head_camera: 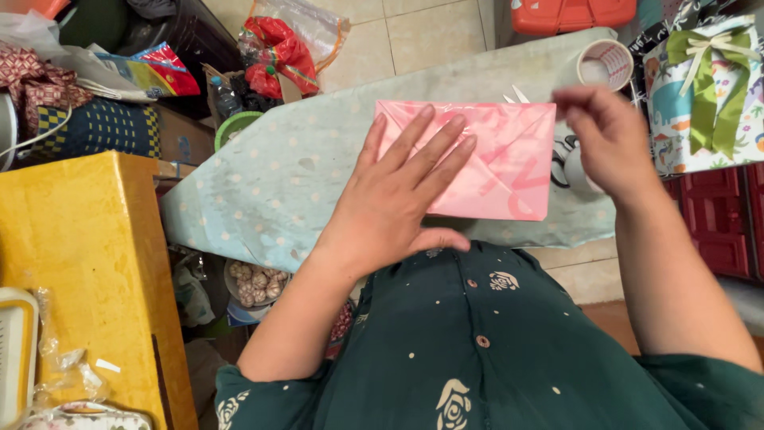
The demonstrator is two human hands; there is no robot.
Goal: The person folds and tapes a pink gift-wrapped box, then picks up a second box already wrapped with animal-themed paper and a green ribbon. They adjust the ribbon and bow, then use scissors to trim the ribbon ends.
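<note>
On the padded board (302, 183), the left hand (398, 199) lay open and flat on a light, crease-prone pink wrapped parcel (501, 171), best held by its edges, while the right hand (609, 139) at three o'clock pinched something unclear.

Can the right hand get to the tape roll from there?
Probably yes. The right hand is raised just below the tape roll, with nothing between them; the left hand presses the pink parcel.
</note>
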